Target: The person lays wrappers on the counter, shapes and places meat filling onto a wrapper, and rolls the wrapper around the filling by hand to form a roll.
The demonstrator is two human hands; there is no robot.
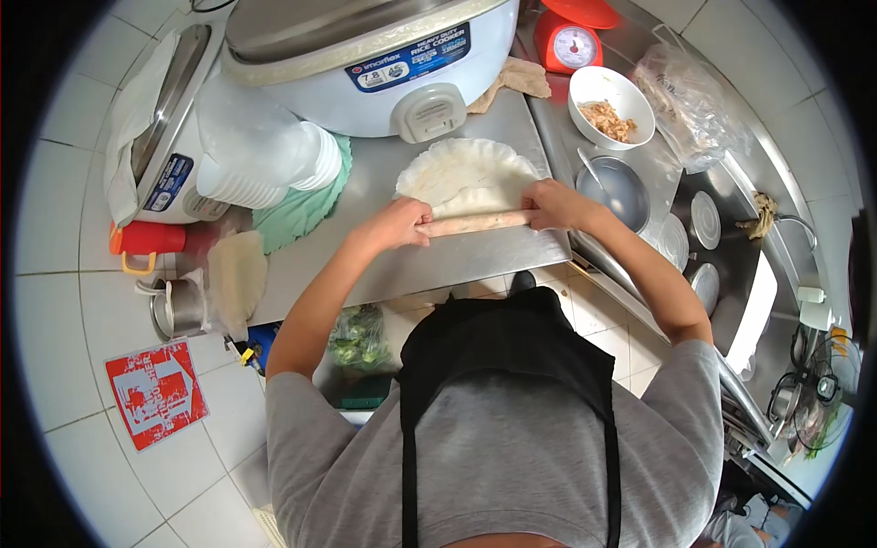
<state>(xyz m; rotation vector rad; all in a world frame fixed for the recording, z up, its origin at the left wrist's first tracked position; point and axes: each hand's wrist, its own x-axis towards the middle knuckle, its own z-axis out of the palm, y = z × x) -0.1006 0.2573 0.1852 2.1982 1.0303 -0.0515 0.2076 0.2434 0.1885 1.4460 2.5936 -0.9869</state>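
A pale, round, thin sheet of wrapper or dough (470, 173) with an uneven edge lies on the steel counter. Along its near edge runs a long, thin roll (475, 223), pale with brownish patches. My left hand (402, 224) is closed around the left end of this roll. At its right end, my right hand (553, 206) has its fingers curled over it. Behind my right hand stand a grey metal bowl (614, 194) with a spoon in it and a white bowl (612, 108) holding brown, crumbly filling.
A large rice cooker (375, 68) stands at the back, with stacked plastic tubs (265, 151) on a green cloth (306, 201) to its left. A red scale (571, 41) and a clear plastic bag (690, 100) are at the back right. A sink basin (731, 242) lies right.
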